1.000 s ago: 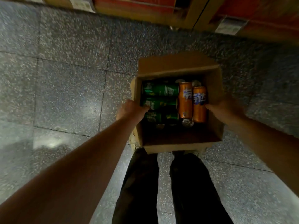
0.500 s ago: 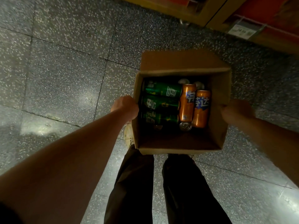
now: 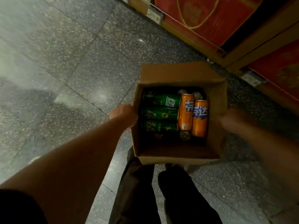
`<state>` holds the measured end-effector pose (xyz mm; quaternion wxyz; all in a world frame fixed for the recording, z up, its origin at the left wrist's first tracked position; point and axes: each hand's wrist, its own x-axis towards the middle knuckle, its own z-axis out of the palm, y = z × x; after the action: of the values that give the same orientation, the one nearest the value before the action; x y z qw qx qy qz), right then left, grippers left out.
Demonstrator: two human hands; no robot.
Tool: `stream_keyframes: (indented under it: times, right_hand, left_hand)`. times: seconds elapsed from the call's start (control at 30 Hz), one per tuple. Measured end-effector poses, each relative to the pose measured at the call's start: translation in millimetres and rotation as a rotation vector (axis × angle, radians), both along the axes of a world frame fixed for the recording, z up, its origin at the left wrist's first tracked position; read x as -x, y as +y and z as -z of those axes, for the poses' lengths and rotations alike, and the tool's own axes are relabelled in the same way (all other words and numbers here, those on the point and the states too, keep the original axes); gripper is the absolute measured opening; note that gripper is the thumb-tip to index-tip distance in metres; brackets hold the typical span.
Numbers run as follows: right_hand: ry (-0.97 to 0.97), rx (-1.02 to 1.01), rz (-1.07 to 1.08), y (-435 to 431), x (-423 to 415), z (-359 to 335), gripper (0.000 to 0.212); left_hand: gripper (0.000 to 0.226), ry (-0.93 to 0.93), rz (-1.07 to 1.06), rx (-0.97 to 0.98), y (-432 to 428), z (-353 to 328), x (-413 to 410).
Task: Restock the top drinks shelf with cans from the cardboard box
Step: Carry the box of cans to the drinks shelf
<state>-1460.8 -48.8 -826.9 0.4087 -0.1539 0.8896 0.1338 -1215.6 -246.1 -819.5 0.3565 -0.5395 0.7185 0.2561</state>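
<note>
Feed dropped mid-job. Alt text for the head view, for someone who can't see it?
An open box, held between the left hand and the blurred right hand, carries three green cans and two orange cans lying on their sides. Below are dark trousers and a speckled floor; red cartons line shelving at upper right.

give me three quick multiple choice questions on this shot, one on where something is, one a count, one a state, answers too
1. Inside the cardboard box, where do the orange cans lie?
A) right of the green cans
B) left of them
C) beneath them

2. How many green cans show?
A) one
B) three
C) six

3. The top of the box is:
A) taped shut
B) open
C) crushed flat

Answers:
1 A, the two orange cans sit at the green cans' right ends.
2 B, three green cans lie side by side.
3 B, the cans are plainly seen from above through the open top.
</note>
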Motion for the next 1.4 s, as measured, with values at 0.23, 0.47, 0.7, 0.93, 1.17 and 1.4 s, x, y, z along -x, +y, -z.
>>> stream_keyframes:
  times: [0.23,0.47,0.7,0.93,1.17,1.4]
  right_hand:
    - [0.072,-0.027,-0.301,-49.3,-44.2,-51.4,0.044]
    - [0.114,-0.041,-0.650,-101.7,-146.2,-76.7,0.042]
    - [0.130,-0.019,-0.965,-145.9,-302.1,-101.1,0.048]
    - [0.106,0.004,-1.234,-184.4,-471.9,-119.6,0.043]
    - [0.087,0.082,-1.569,-216.8,-630.1,-133.9,0.048]
    - [0.012,0.081,-1.945,-246.6,-776.9,-126.7,0.053]
  left_hand:
    - [0.024,0.060,-0.279,0.006,24.2,-46.0,-91.1]
    - [0.017,0.090,-0.504,-0.049,57.6,-56.1,-224.6]
    - [0.016,0.115,-0.742,-0.108,91.8,-75.4,-384.3]
    - [0.018,0.043,-0.945,-0.073,134.6,-103.4,-530.5]
    - [0.015,0.104,-1.303,0.035,199.9,-111.9,-631.3]
    - [0.025,0.136,-1.631,0.070,242.9,-117.4,-709.0]
